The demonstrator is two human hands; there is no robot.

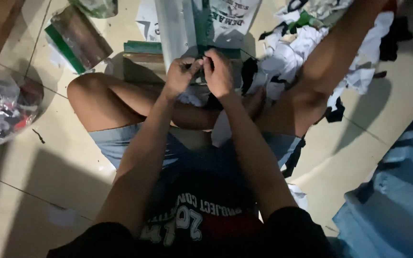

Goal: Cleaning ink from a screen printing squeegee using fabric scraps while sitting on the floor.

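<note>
A: Hands first. Our left hand (180,76) and right hand (218,72) meet over the lap, fingers (208,61) of both pressed together, pinching a small dark piece (200,63) between them.

B: Where does it sit?

A: Just in front of the pale upright post (175,28), above the crossed legs, over the floor (58,157).

B: How do we do this well?

A: Our view: keep the wrists close, grip near the tips, work slowly; light is poor.

B: Looks?

A: Tiny, dark, thin; shape we cannot tell. Cloth scraps (288,55), black and white, lie piled to the right; a plastic bag (1,112) lies well apart to the left.
</note>
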